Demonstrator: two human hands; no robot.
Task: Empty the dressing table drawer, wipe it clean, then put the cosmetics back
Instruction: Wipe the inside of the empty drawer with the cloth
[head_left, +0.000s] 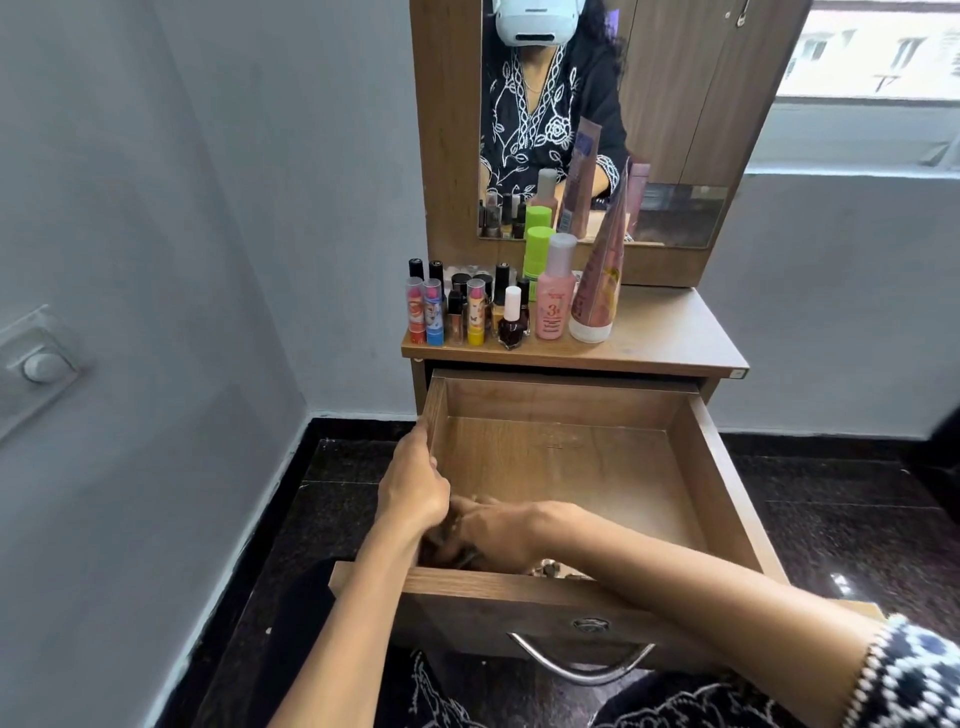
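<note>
The right hand (496, 535) has its fingers curled down into the near left corner of the drawer (722, 483), around something dark and small; what it grasps is too blurred and too hidden to name, and whether the fingers have truly closed on it I cannot tell. The left hand (413, 488) sits just beside it, touching it, fingertips up against the drawer's left wall and the rest bent inward over the same corner, seemingly to corral the last bits so they don't scatter; its grip is also unclear. Both forearms cross over the drawer front, above the metal handle (582, 662).

The drawer is pulled well out, which lays its floor open to the reach. Most of that floor shows bare wood; a few small items glint just inside the front board.

The cosmetics (511, 312) stand upright in a tight cluster on the left of the tabletop (670, 332), by the mirror (670, 104), likely parked there to keep them near for the return. Emptying looks nearly done; wiping is not yet begun
</note>
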